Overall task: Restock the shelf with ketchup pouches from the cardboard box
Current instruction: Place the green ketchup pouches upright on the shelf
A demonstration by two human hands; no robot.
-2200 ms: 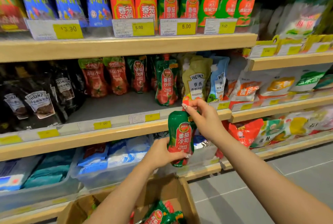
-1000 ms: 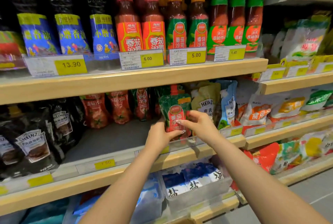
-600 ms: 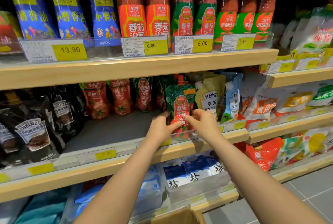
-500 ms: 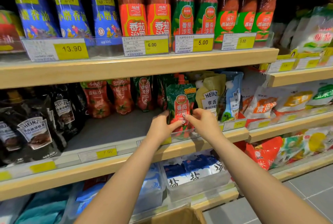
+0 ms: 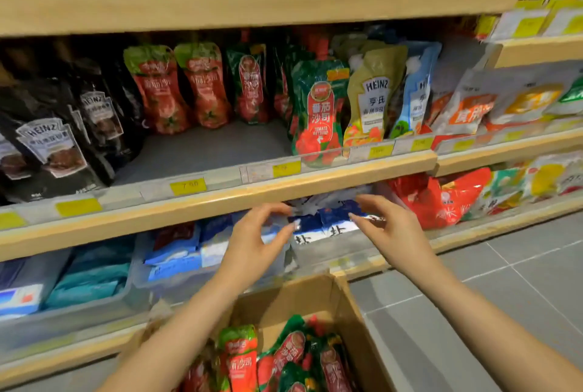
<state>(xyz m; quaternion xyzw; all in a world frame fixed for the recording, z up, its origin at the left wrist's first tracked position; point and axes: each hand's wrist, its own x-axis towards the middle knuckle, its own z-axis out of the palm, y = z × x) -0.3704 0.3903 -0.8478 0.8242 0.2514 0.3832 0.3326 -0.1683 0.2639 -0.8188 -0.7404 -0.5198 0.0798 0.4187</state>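
Observation:
A green and red ketchup pouch stands upright at the front of the middle shelf, behind the clear price rail. Below that shelf's edge, my left hand and my right hand hover apart with fingers spread and nothing in them. Under my forearms sits the open cardboard box, holding several ketchup pouches lying in a pile. More ketchup pouches stand further back on the middle shelf.
Black Heinz pouches fill the shelf's left end; an olive Heinz pouch and a blue one stand right of the ketchup. Bare grey shelf floor lies between them. Clear bins of blue salt packs sit on the lower shelf. Grey floor tiles lie at right.
Both hands have let go of the ketchup pouch, which now stands on the middle shelf, and have dropped below the shelf edge. The view tilted down, bringing the box back in.

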